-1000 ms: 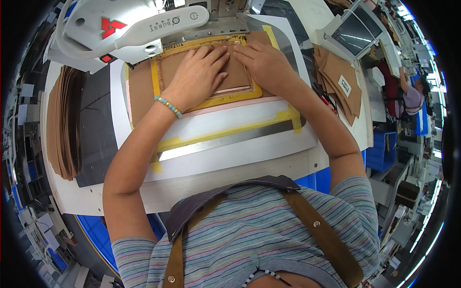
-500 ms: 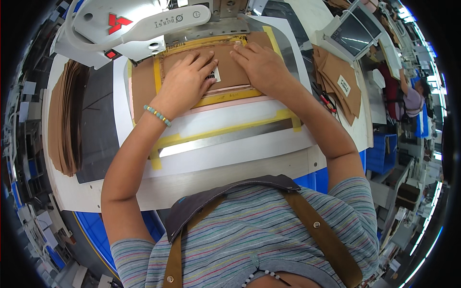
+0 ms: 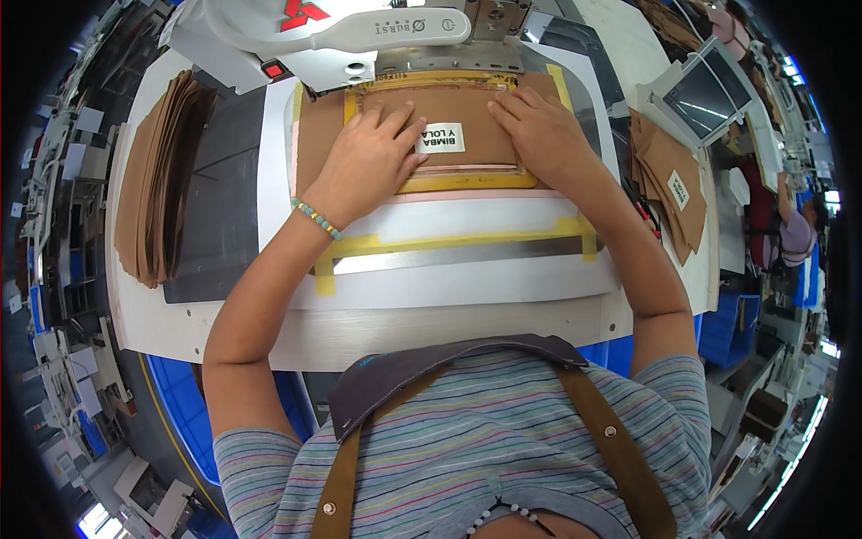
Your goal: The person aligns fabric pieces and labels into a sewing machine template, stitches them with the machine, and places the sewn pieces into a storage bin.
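Note:
A brown panel (image 3: 458, 103) lies flat under the head of a large white sewing machine (image 3: 202, 40). The yellow rectangular frame (image 3: 467, 181) lies on the panel and borders its middle part. Inside it sits a white rectangular label (image 3: 444, 138) with dark print. My left hand (image 3: 359, 166) rests palm down across the frame's left part, fingers spread on the panel, the fingertips beside the label's left edge. On the frame's right side my right hand (image 3: 548, 139) lies with its fingers stretched out on the panel. Neither hand grips anything.
At the left stands a thick stack of brown panels (image 3: 153, 184). More labelled brown panels (image 3: 660, 171) overlap on the right, below a tilted screen (image 3: 705, 90). A white sheet (image 3: 530, 274) with yellow tape lies in front of the frame. Farther right is another person (image 3: 796, 234).
The whole view has shifted, so the table appears farther right. The label shows almost fully now; before, my left hand hid much of it. Both hands stay flat on the panel.

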`<move>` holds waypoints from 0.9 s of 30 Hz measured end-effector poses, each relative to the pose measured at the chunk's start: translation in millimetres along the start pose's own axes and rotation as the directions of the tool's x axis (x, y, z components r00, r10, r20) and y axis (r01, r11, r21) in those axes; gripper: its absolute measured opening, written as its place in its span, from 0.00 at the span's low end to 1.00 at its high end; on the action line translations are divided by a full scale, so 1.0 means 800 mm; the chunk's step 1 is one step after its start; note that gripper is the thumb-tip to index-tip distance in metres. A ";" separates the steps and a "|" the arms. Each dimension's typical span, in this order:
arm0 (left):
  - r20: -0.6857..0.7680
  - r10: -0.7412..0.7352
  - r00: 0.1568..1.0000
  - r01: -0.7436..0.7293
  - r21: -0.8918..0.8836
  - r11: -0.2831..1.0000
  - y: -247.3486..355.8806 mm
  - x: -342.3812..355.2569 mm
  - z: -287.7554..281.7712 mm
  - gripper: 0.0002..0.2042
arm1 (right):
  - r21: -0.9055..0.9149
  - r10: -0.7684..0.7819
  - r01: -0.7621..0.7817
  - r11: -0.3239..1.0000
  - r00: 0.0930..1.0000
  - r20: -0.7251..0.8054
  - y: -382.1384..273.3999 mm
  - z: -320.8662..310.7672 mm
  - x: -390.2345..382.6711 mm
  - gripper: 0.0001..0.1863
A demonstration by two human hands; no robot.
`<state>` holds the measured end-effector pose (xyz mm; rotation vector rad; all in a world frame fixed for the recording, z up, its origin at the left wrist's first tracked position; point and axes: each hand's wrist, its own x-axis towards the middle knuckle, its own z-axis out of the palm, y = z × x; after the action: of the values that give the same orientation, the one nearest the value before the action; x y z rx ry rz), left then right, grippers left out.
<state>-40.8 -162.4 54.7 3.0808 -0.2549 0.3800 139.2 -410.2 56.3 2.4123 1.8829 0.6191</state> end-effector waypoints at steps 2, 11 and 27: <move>-0.018 -0.007 1.000 0.007 0.019 1.000 -0.002 -0.002 0.000 0.23 | 0.052 0.003 -0.006 0.999 0.998 0.055 0.001 -0.004 0.001 0.25; 0.012 -0.003 1.000 0.003 -0.031 1.000 -0.010 0.002 -0.008 0.23 | 0.144 0.004 -0.016 0.989 0.996 0.086 0.009 -0.018 0.009 0.20; -0.029 -0.021 0.999 0.022 0.032 0.999 -0.017 -0.014 -0.008 0.25 | 0.207 -0.027 0.012 0.978 0.997 0.072 0.005 -0.015 0.028 0.15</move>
<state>-50.5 -147.0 58.4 3.1047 -0.2162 0.4317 143.7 -393.1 75.2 2.4939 2.0304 0.3419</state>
